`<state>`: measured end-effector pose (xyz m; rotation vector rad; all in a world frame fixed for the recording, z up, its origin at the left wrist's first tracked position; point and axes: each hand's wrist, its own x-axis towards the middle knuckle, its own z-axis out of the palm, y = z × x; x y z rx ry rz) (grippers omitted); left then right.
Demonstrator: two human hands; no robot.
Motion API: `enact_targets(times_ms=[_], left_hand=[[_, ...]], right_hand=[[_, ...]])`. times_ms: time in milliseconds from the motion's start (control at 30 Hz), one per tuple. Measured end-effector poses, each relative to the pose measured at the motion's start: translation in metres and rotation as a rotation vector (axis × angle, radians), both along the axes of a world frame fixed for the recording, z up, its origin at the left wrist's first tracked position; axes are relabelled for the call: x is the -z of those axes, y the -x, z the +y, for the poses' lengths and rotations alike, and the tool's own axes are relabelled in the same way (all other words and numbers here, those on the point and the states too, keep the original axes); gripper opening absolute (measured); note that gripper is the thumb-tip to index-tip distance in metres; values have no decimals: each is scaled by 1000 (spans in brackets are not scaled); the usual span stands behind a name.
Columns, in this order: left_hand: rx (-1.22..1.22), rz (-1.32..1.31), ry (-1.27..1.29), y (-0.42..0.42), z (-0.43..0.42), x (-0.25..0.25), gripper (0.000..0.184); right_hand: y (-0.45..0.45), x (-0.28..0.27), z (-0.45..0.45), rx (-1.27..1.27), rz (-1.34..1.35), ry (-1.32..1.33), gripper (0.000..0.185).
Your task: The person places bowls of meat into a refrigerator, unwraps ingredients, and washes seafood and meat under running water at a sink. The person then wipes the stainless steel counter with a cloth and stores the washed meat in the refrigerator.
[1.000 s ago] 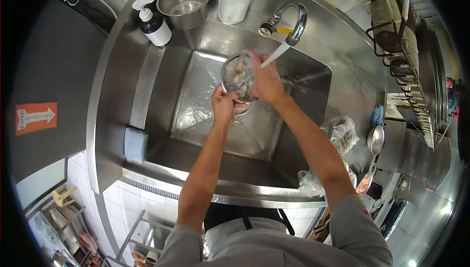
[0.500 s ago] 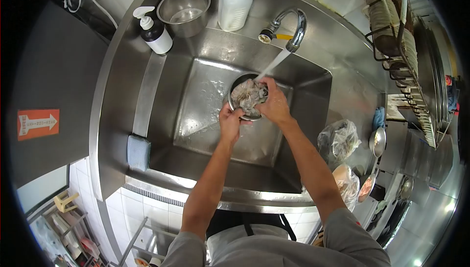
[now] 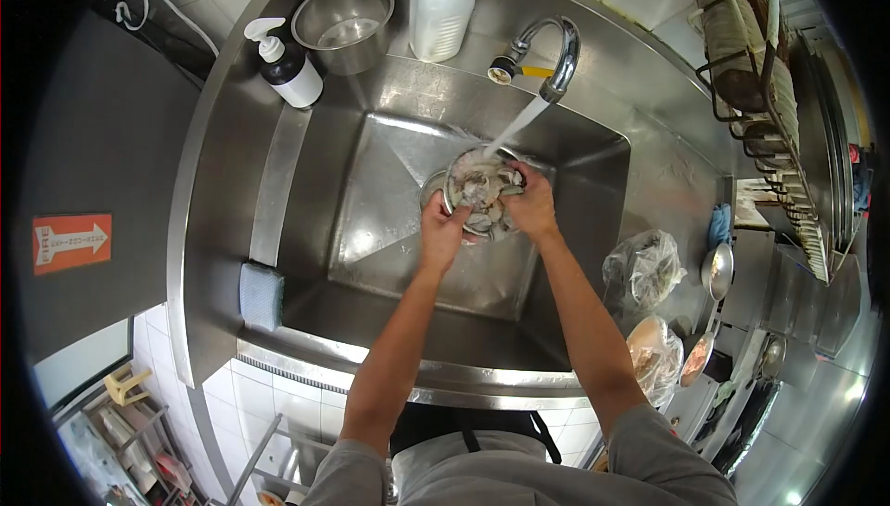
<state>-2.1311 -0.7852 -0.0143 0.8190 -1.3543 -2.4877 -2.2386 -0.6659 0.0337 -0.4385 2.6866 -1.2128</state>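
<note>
A round metal bowl (image 3: 449, 192) full of wet, greyish-white pieces (image 3: 484, 189), possibly raw seafood, is held over the sink basin (image 3: 380, 218). Running water from the curved faucet (image 3: 554, 87) falls onto the pieces. My left hand (image 3: 443, 230) grips the bowl's lower left side, its thumb at the rim. On the right side, my right hand (image 3: 530, 202) is closed at the rim with its fingers against the pieces; some fingertips are hidden. Another curved metal rim (image 3: 429, 189) shows just left of the bowl, perhaps a second bowl.
Along the sink's back ledge stand a pump bottle (image 3: 292, 75), an empty-looking metal pot (image 3: 345, 28) and a blue-capped white container (image 3: 443, 10). A blue sponge (image 3: 261, 294) lies on the left edge. Plastic bags (image 3: 644, 269) sit at right, below a wire rack (image 3: 765, 126).
The bowl has tilted and the pieces have spread toward its lower right. My right hand has drawn from over the pieces to the right side. A second rim now shows at left.
</note>
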Motion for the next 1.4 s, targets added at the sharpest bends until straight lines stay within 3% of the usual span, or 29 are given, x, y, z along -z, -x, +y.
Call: enact_targets(times_ms=[200, 333, 500, 600, 667, 767, 900, 967, 1067, 1133, 1200, 1400], left_hand=[[-42, -50, 10, 2, 2, 5, 11], [7, -91, 25, 0, -4, 16, 13], [11, -55, 10, 0, -10, 23, 14], [28, -68, -34, -1, -6, 23, 15], [-14, -55, -44, 0, 2, 20, 20], [-71, -45, -36, 3, 8, 19, 21], [-60, -48, -137, 5, 4, 18, 22], [-133, -43, -98, 7, 3, 16, 22], [-106, -86, -55, 10, -1, 21, 22], [-117, -44, -75, 13, -4, 23, 23], [-99, -68, -107, 16, -8, 22, 25], [-56, 1, -112, 25, -9, 15, 26]], right_hand=[[11, 22, 14, -56, -189, 31, 47], [14, 41, 19, -75, -365, 207, 45], [18, 28, 18, -44, -616, 338, 42], [18, 26, 13, -31, -517, 207, 42], [9, 15, -2, 49, -95, -114, 43], [3, 13, -15, 89, 79, -147, 46], [4, 5, -29, 58, 100, -231, 44], [11, 1, -35, -89, 71, -390, 43], [15, 18, -43, -101, 79, -567, 42], [17, 26, -41, -98, 117, -431, 35], [16, 19, -42, -242, 231, -182, 47], [10, 7, -57, -164, 94, -306, 73]])
